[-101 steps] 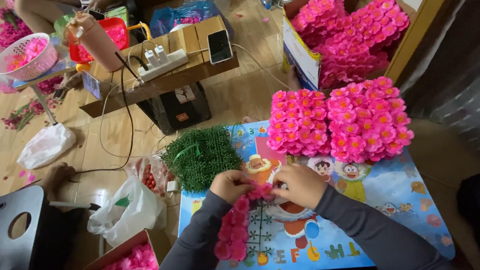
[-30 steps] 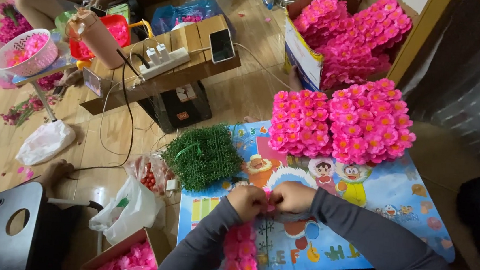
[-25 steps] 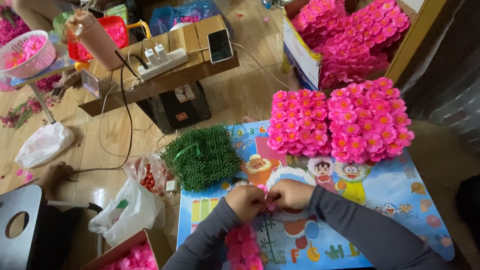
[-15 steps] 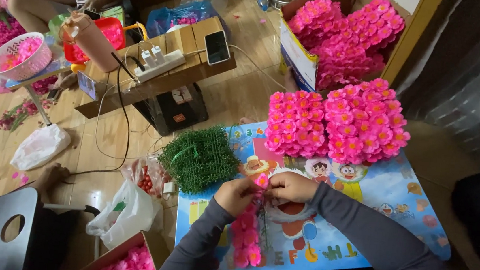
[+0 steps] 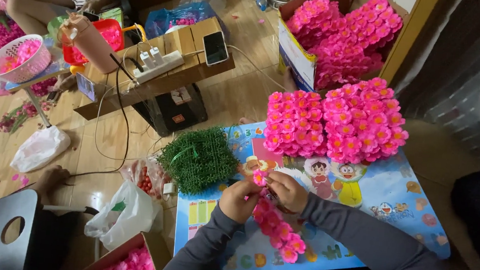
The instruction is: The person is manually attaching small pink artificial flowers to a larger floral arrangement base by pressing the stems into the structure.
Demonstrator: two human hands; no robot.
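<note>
My left hand and right hand pinch the pink flower garland together at its top end, its long axis trailing toward me from the green stem mat.

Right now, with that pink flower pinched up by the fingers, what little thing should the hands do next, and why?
Probably press the single pink flower down onto the top of the flower strand. The left hand and right hand meet right at the strand's upper end, the flower sits at their fingertips, and the filled part hangs below them over the cartoon mat.
</note>
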